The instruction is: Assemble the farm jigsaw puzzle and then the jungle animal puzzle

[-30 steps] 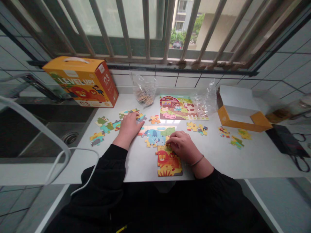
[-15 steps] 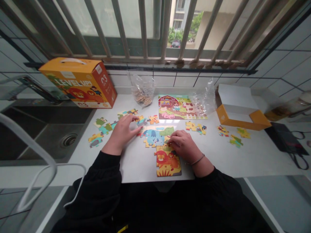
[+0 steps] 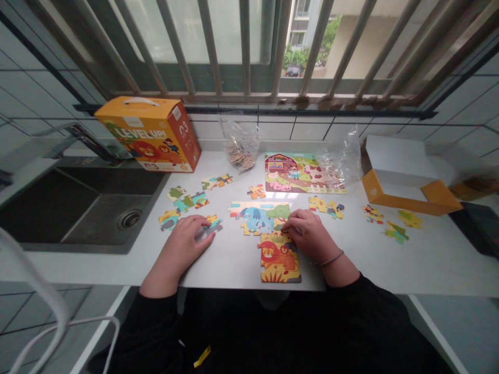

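My left hand [image 3: 183, 244] is at the left of the white counter, with thumb and fingertips on a teal, yellow and grey jigsaw piece [image 3: 215, 224] lying flat. Right of it lies a partly joined jigsaw puzzle [image 3: 259, 221], with blue elephants in its upper part and a red-maned lion and cub below. My right hand [image 3: 310, 234] has its fingers curled together at the puzzle's right edge, near the tree; the fingertips partly cover that edge. An orange jigsaw piece [image 3: 256, 191] lies just above the puzzle.
Loose jigsaw pieces [image 3: 326, 206] lie right of the puzzle, others [image 3: 189, 200] at the left. Behind are an orange box [image 3: 156, 137], a clear bag of pieces [image 3: 241, 150], a farm picture [image 3: 292, 174] and an open box [image 3: 409, 192]. A sink [image 3: 97, 208] is at the left.
My left hand has moved left and toward me, sliding the teal and grey piece away from the puzzle. My right hand stays at the puzzle's edge. The camera view has shifted slightly left.
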The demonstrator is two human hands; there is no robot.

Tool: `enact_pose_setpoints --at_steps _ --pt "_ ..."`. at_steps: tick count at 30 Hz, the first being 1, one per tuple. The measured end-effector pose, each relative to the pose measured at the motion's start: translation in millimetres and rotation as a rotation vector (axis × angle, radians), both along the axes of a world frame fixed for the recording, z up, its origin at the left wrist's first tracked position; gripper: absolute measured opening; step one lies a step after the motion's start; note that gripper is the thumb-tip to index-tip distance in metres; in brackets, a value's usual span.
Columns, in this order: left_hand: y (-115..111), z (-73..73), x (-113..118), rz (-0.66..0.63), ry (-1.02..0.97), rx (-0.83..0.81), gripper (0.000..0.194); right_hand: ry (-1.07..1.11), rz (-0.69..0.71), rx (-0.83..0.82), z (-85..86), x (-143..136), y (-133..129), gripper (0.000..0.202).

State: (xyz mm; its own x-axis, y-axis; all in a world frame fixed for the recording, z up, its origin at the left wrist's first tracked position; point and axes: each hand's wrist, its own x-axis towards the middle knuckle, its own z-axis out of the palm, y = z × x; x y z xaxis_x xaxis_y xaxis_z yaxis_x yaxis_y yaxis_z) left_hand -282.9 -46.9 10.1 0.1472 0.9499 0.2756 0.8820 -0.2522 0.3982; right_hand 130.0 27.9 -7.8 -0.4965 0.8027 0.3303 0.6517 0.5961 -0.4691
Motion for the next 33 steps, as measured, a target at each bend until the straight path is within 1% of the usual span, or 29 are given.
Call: enact_pose_setpoints --at_steps 5,9,11,13,15,18,22,24,27,30,33 --pt "1 1.4 -12 0.011 0.026 -0.01 0.026 0.005 -0.005 -0.003 0.0 0 0 0.025" --pt "3 -0.1 -21 0.054 0.078 0.002 0.024 -0.002 -0.012 -0.008 -1.7 -1 0 0.024" --pt "3 -1.5 -22 0.065 0.1 0.016 0.024 -0.009 -0.018 -0.01 -2.0 -1 0 0.023" --pt "3 -2.0 -19 0.055 0.108 0.036 0.026 -0.011 -0.027 -0.008 -1.4 -2 -1 0.024" --pt "4 -1.6 -9 0.035 0.103 0.058 0.027 -0.012 -0.035 -0.005 -0.3 -3 -1 0.025" --pt "4 -0.5 20 -0.04 0.081 0.07 0.027 -0.03 -0.041 0.005 1.9 -4 -3 0.025" --pt "-5 -4.2 72 -0.262 0.04 0.07 0.023 -0.083 -0.042 0.005 5.2 -6 -6 0.027" --pt "-12 -8.4 95 -0.334 0.045 0.069 0.022 -0.102 -0.047 0.005 7.0 -5 -9 0.027" --pt "-20 -14.3 116 -0.323 0.075 0.088 0.024 -0.13 -0.046 0.016 9.5 -3 -19 0.027" --pt "-22 -17.2 125 -0.295 0.091 0.095 0.026 -0.166 -0.049 0.027 10.4 1 -33 0.032" --pt "-23 -17.8 132 -0.3 0.089 0.098 0.025 -0.174 -0.054 0.024 9.4 11 -48 0.037"
